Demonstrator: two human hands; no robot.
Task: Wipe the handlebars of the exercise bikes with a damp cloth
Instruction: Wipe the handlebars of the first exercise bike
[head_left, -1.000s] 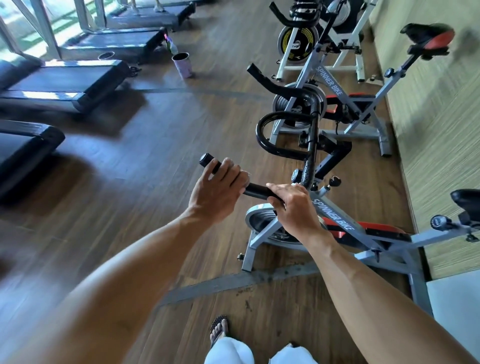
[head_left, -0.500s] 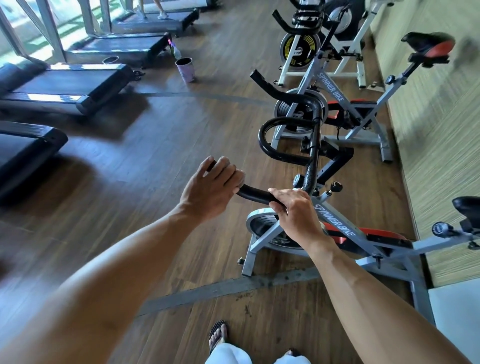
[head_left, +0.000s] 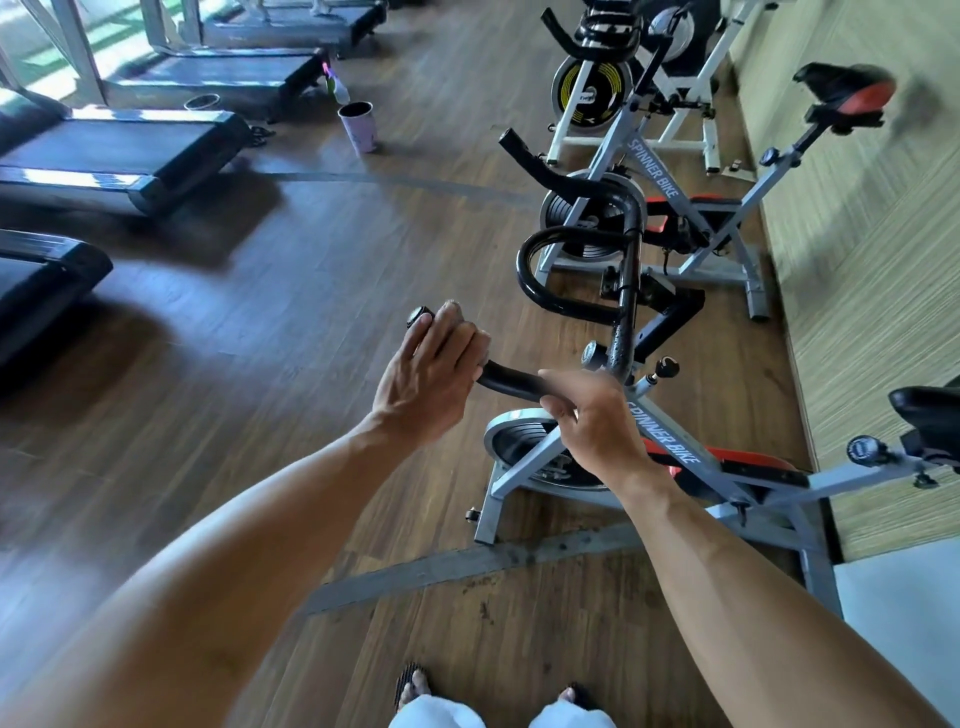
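The nearest exercise bike (head_left: 670, 441) has a black handlebar (head_left: 511, 379) running left from its stem. My left hand (head_left: 431, 374) grips the bar's outer left part, just short of the end cap (head_left: 420, 316). A pale sliver shows at its fingertips; I cannot tell whether that is the cloth. My right hand (head_left: 597, 421) grips the same bar close to the stem. The bar's looped right side (head_left: 535, 291) is bare.
A second grey bike (head_left: 654, 171) and a white bike (head_left: 587, 93) stand beyond, along the right wall (head_left: 852, 260). Treadmills (head_left: 119, 150) line the left side. A cup (head_left: 358, 127) and a spray bottle (head_left: 337, 88) stand on the wooden floor. My sandalled feet show at the bottom edge.
My left hand slid outward over the bar's end, then back inward, so the end cap shows again. My right hand kept its grip near the stem.
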